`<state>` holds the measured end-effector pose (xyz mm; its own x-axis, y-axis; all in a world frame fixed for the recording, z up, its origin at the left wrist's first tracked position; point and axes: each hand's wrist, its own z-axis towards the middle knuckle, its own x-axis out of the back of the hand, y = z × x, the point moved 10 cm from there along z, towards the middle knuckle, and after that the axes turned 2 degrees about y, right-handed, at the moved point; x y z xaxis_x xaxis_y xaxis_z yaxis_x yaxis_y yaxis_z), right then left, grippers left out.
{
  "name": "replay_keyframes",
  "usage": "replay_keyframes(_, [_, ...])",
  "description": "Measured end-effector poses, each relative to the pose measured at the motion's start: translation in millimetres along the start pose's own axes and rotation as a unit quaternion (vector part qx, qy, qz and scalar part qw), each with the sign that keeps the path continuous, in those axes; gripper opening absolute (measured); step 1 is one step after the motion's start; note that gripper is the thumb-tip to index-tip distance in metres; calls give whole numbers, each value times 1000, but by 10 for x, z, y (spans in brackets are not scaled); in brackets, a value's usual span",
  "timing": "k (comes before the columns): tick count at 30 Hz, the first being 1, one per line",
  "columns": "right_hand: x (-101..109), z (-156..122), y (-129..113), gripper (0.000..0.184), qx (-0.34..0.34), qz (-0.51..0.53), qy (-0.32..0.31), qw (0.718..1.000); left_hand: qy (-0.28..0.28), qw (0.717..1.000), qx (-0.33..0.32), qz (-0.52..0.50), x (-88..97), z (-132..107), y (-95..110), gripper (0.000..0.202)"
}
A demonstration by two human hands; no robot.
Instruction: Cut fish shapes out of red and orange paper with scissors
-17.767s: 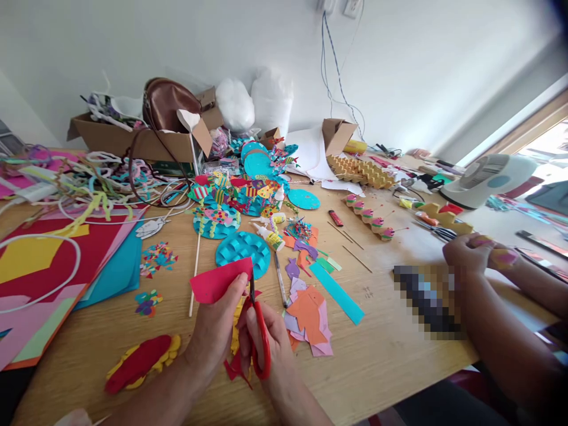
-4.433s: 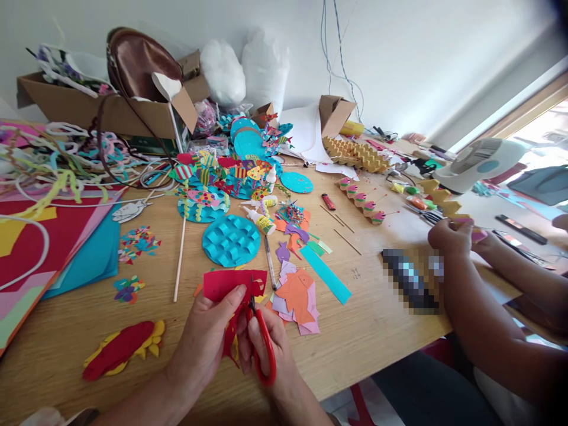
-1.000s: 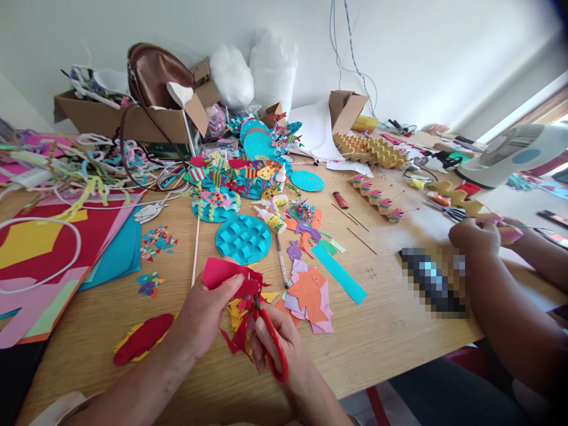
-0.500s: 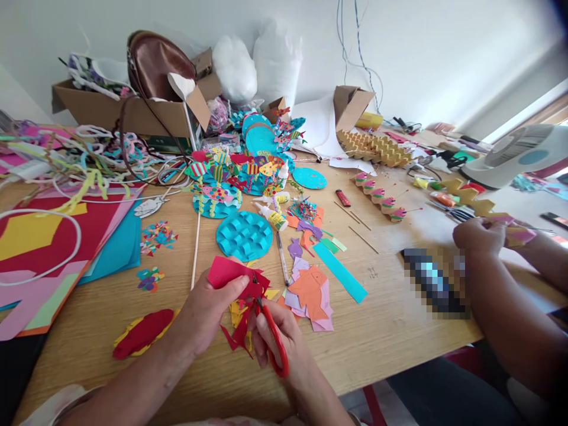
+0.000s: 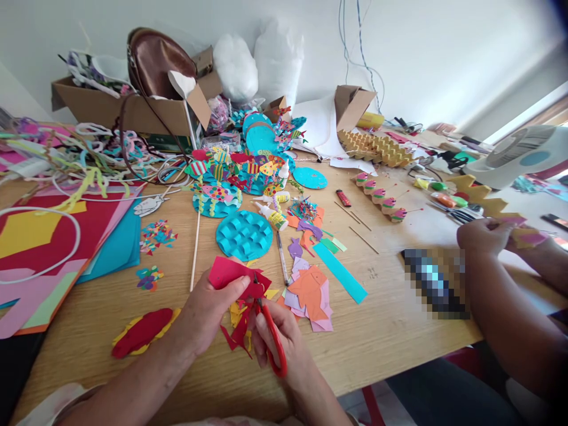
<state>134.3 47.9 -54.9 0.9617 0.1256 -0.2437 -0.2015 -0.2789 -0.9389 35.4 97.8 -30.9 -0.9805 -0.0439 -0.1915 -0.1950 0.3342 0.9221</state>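
Note:
My left hand pinches a piece of red paper above the wooden table, thumb on top. My right hand grips red-handled scissors, whose blades meet the paper's right edge. Jagged red and yellow offcuts hang and lie just below the paper, between my two hands. A teal woven paper disc lies just beyond the paper.
A red and yellow leaf shape lies left of my arm. Orange and purple scraps, a teal strip, a pen and glue bottles lie ahead. Coloured sheets cover the left. Another person's hands work at right, near a fan.
Over the last second my hands stay almost in place while the scissors work along the red paper's edge. The other person's hands drift slightly right.

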Motion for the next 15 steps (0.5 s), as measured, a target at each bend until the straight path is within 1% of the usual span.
replay_keyframes(9, [-7, 10, -4, 55, -20, 13, 1, 1000, 3, 1000, 3, 12, -5, 30, -6, 10])
replay_keyframes(15, [-11, 13, 10, 54, -33, 16, 0, 999, -19, 1000, 3, 14, -6, 47, -12, 9])
